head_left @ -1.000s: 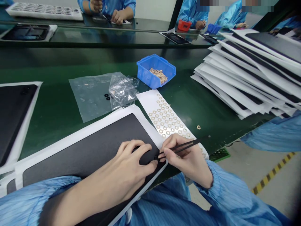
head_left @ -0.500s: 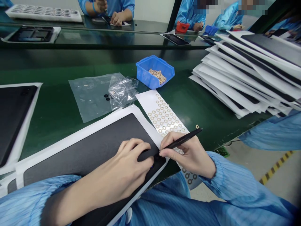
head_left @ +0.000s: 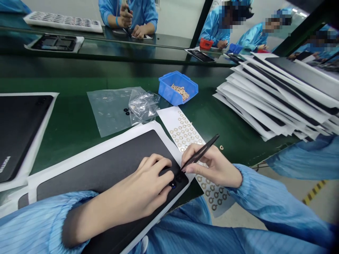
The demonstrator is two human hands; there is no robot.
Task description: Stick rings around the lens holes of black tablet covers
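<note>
Head view: right hand point(head_left: 212, 165) holds tweezers point(head_left: 205, 148) (black), left hand point(head_left: 148, 176) touches panel point(head_left: 92, 173).

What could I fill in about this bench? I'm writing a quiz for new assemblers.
The right hand holds a pair of ____.
The left hand rests on a black panel with a ____ border.
The bin beyond the hands is coloured ____.
Missing words: tweezers, white, blue.

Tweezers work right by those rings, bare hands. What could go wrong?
The tweezers in the right hand sit at the black rings on the dark panel; a slip might scratch it or shift a ring. The left hand beside them could smudge them. The loose tan ring on the green mat could get lost.
</note>
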